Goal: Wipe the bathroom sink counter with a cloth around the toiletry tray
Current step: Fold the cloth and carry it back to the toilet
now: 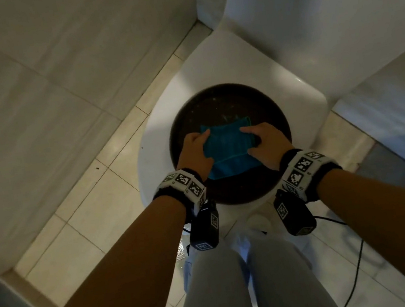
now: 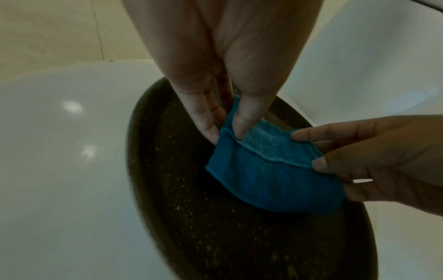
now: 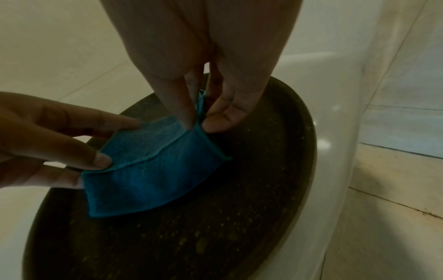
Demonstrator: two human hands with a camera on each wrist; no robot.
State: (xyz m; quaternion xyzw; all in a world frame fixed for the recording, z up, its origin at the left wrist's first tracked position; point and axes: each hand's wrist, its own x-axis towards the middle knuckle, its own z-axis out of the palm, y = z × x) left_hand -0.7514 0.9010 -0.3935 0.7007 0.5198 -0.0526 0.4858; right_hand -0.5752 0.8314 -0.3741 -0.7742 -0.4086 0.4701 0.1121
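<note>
At the far left a tiled wall point(image 1: 28, 101) runs down to a pale tiled floor point(image 1: 91, 197), and a white toilet lid point(image 1: 209, 67) sits in the middle of the head view with a dark round tray point(image 1: 225, 102) resting on it. The left hand point(image 1: 196, 151) pinches the left edge of a blue cloth point(image 1: 227, 149), thumb on top and fingers point(image 2: 206, 125) underneath. The cloth hangs folded between the hands just above the tray, with its long axis running left to right and a lower flap drooping toward the near rim. At its right edge the right hand point(image 1: 266, 143) pinches it the same way, thumb over and fingers point(image 3: 220, 119) below. Both hands are equally near to it, one at each end, so either could carry it alone. Further right stand the toilet tank point(image 1: 320, 15) and a loose black cable point(image 1: 353, 275) on the floor. No sink counter is in view, so the wipe probably has not begun, and the cloth would have to be carried out of this corner to reach one.
</note>
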